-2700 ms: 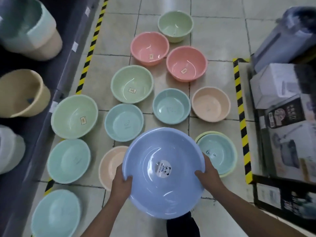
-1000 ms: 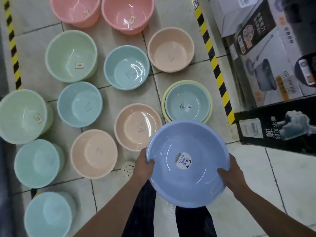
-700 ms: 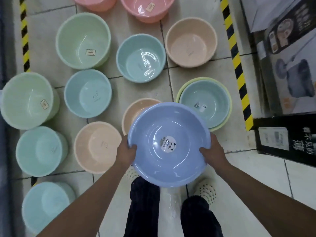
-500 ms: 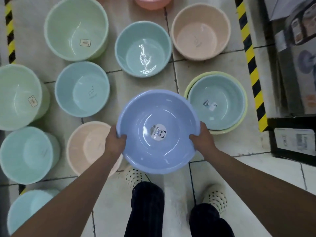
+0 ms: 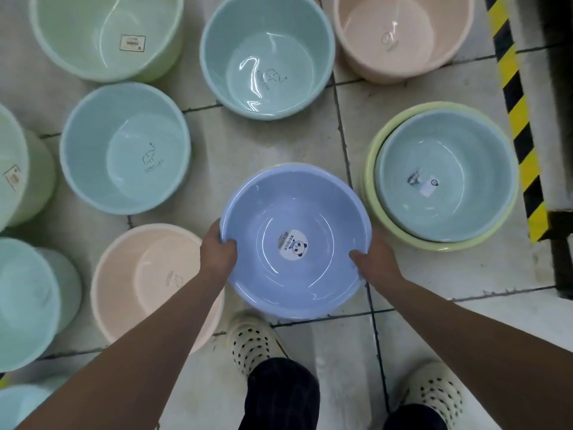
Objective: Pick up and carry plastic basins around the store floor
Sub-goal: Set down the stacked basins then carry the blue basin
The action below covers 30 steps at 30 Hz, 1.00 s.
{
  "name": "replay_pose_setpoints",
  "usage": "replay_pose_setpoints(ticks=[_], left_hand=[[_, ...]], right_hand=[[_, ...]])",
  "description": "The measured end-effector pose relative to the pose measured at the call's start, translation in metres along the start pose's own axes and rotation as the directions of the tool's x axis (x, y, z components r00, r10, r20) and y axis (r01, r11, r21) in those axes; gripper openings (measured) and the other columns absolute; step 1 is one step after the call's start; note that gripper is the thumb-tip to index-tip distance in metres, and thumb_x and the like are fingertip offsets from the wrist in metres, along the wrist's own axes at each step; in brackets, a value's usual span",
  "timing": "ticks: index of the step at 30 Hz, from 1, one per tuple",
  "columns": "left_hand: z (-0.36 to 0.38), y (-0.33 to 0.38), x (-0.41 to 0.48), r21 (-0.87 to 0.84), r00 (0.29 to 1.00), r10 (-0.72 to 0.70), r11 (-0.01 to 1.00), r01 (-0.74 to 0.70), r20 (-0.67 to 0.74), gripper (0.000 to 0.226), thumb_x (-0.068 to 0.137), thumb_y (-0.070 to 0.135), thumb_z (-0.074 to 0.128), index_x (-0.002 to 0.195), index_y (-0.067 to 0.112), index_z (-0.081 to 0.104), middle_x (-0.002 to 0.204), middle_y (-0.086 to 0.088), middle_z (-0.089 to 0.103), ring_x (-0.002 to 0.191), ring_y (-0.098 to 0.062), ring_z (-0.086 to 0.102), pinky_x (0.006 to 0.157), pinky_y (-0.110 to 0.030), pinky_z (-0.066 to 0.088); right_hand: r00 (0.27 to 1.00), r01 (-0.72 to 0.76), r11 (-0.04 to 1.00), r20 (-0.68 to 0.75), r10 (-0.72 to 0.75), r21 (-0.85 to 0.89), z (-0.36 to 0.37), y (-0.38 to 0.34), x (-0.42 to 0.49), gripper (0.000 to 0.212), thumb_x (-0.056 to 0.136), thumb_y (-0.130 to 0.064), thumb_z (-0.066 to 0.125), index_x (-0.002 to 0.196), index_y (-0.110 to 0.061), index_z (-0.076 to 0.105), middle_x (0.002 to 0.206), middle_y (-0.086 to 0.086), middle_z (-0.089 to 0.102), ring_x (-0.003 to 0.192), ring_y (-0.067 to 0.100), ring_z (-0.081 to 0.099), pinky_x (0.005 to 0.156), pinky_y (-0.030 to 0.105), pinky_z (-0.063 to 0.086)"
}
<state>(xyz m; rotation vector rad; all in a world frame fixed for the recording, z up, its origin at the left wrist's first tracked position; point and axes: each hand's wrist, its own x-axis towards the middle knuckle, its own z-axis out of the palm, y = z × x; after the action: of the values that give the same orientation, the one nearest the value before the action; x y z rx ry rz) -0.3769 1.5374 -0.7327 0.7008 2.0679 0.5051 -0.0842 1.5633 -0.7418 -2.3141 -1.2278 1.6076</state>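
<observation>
Left hand (image 5: 217, 252) and right hand (image 5: 376, 263) are each curled over opposite sides of the blue basin (image 5: 294, 243) rim, holding it low over the tile floor (image 5: 263, 144). I'd hold it level and aim for the gap between the peach basin (image 5: 148, 280) and the stacked pair (image 5: 443, 175). Yellow-black tape (image 5: 521, 119) runs along the right.

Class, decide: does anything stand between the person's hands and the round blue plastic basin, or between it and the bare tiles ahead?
Nothing visible. The left hand and right hand grip the round blue plastic basin by its rim. The bare tiles ahead lie open between a pale blue plastic basin and nested teal and yellow-green basins.
</observation>
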Motion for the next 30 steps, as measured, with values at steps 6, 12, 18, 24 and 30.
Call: replay_pose_setpoints(ticks=[6,12,18,24,30], left_hand=[[0.012,-0.013,0.011,0.263,0.987,0.146,0.957,-0.124,-0.066,0.04,0.08,0.003,0.056,0.119,0.014,0.063,0.107,-0.013,0.055,0.095,-0.026,0.052,0.081,-0.031,0.043],[0.033,-0.019,0.013,0.031,0.994,-0.103,0.994,0.102,0.024,0.038,0.081,-0.005,0.048,0.111,0.016,0.061,0.094,-0.002,0.064,0.088,-0.028,0.06,0.072,-0.03,0.043],[0.022,-0.024,0.003,-0.126,0.989,-0.151,0.981,0.148,-0.012,0.035,0.082,0.0,0.052,0.113,0.015,0.059,0.096,0.0,0.065,0.087,-0.025,0.061,0.068,-0.031,0.047],[-0.041,0.002,-0.06,-0.406,0.989,-0.144,0.907,0.113,-0.046,0.037,0.086,-0.002,0.051,0.112,0.025,0.057,0.099,0.009,0.063,0.086,-0.012,0.062,0.073,-0.027,0.051],[-0.138,0.019,-0.136,-0.637,0.969,-0.233,0.761,0.127,-0.085,0.046,0.089,-0.008,0.049,0.108,0.031,0.064,0.103,0.01,0.069,0.091,-0.012,0.066,0.076,-0.031,0.054]], right_hand=[[0.997,0.072,0.997,0.018,-0.072,0.027,-0.004,0.003,0.008,0.056,0.082,-0.015,0.057,0.137,-0.014,0.049,0.116,0.001,0.058,0.1,0.016,0.051,0.08,0.026,0.038],[0.995,0.086,0.996,0.055,-0.085,-0.022,-0.004,0.015,0.015,0.081,0.07,-0.037,0.05,0.146,-0.013,0.037,0.14,0.009,0.052,0.128,0.029,0.049,0.089,0.027,0.034],[0.996,0.084,0.993,-0.02,-0.083,0.085,0.0,0.009,-0.002,0.08,0.066,-0.028,0.047,0.144,-0.013,0.036,0.117,0.0,0.053,0.106,0.021,0.051,0.081,0.027,0.036],[0.982,0.188,0.973,-0.042,-0.184,0.133,-0.018,-0.046,-0.061,0.069,0.066,-0.02,0.056,0.134,-0.015,0.045,0.109,-0.008,0.058,0.097,0.014,0.057,0.066,0.016,0.042],[0.96,0.273,0.961,0.078,-0.27,-0.042,-0.027,-0.146,-0.148,0.052,0.064,-0.018,0.053,0.116,-0.024,0.048,0.101,-0.012,0.06,0.091,0.007,0.058,0.07,0.027,0.046]])
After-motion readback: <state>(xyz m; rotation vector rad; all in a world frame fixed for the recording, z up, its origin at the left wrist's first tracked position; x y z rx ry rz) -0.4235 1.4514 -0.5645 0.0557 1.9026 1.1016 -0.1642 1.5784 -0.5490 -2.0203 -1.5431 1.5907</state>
